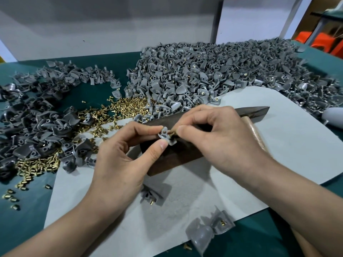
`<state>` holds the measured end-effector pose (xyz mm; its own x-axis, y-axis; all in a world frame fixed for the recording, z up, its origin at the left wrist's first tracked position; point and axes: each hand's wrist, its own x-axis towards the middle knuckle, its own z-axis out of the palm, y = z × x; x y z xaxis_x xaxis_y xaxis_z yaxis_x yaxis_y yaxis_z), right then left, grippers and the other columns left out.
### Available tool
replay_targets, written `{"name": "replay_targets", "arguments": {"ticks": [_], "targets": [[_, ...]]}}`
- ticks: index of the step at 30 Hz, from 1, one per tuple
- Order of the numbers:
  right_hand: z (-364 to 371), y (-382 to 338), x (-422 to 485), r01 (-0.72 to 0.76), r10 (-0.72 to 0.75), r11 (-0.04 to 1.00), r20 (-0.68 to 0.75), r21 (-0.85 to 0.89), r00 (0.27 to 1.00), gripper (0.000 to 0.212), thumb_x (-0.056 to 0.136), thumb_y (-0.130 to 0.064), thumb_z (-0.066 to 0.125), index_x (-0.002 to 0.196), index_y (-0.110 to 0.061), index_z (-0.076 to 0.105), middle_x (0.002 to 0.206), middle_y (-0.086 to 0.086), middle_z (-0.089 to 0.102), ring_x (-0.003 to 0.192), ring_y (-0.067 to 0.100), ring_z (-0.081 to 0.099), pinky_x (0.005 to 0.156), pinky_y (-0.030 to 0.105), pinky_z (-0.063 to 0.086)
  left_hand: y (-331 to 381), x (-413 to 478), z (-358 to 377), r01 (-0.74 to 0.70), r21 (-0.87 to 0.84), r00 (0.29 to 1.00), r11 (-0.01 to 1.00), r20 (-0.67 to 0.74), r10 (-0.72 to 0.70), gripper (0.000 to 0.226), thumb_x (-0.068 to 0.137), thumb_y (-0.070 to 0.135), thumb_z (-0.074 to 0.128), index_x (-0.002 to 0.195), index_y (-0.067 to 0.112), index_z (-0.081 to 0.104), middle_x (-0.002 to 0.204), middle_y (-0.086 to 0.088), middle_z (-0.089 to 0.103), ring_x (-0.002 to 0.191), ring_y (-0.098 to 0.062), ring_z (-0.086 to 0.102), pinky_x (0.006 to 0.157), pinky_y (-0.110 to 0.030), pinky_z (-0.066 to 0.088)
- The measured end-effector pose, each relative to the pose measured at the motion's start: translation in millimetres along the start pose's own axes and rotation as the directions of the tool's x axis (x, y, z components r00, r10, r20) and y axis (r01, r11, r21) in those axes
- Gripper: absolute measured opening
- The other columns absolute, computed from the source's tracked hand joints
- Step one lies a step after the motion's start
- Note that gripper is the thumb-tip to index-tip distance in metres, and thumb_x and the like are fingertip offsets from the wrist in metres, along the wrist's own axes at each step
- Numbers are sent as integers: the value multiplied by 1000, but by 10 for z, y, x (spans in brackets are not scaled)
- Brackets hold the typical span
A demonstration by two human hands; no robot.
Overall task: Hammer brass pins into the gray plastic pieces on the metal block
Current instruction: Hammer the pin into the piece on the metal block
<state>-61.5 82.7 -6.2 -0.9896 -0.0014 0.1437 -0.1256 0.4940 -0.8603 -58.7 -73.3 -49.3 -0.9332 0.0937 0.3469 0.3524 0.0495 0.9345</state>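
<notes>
1. Head view. Left hand [118,154]: thumb and forefinger pinch a gray plastic piece [165,137] and hold it up just above the near end of the metal block [172,160]. The other fingers are curled loosely beneath.
2. Right hand [219,134]: thumb and forefinger tips pinch a brass pin [172,134], whose end touches the held piece. The remaining fingers are folded in over the block.
3. The block is dark and long, and lies at a slant on the white mat [278,164]. Its far pointed end [259,110] sticks out past the right hand.
4. A pale wooden handle [258,134] runs under the right wrist beside the block. I cannot tell whether the hand touches it.
5. Far edge of the mat: the large pile of gray pieces [213,71] spills over it and reaches close to the block.
6. Left edge of the mat: a heap of brass pins [126,106] and a darker pile of gray pieces [37,117] crowd it, with a few lying on the mat.
7. Open room: bare mat to the right of the block, and more between the forearms.
8. On the near mat, a loose piece with a pin [156,193] lies beside the left wrist.
9. A small cluster of pieces [209,229] sits at the mat's front edge.
10. The green table cover [24,219] shows at front left, with stray pins scattered on it.
11. A rounded pale object [332,117] sits at the right edge of the frame and is cut off there.
</notes>
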Motion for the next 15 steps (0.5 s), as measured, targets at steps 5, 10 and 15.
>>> {"name": "replay_targets", "arguments": {"ticks": [5, 10, 15], "targets": [[-122, 87, 118, -41, 68, 984, -152, 172, 986, 22, 84, -9, 60, 73, -21, 76, 69, -13, 69, 71, 3, 60, 65, 17, 40, -13, 15, -14, 66, -47, 998, 997, -10, -67, 21, 68, 24, 71, 89, 20, 69, 86, 1, 72, 81, -1, 66, 66, -12, 53], [-251, 115, 208, 9, -35, 994, -231, -112, 972, 11, 83, -18, 65, 85, -28, 70, 86, -9, 66, 82, 9, 59, 74, 19, 40, 1, 13, -18, 67, -75, 998, 995, 16, -66, 28, 72, 23, 69, 100, 18, 69, 90, 1, 75, 89, -5, 70, 72, -12, 53], [-551, 93, 220, -162, 214, 674, -19, -721, 977, 47, 82, -57, 59, 92, -11, 54, 74, 6, 66, 64, 24, 61, 63, 36, 50, 16, -10, 3, 58, -21, 998, 998, 31, -57, 15, 76, 21, 68, 90, 17, 66, 93, 7, 75, 91, -4, 68, 78, -20, 56]]}}
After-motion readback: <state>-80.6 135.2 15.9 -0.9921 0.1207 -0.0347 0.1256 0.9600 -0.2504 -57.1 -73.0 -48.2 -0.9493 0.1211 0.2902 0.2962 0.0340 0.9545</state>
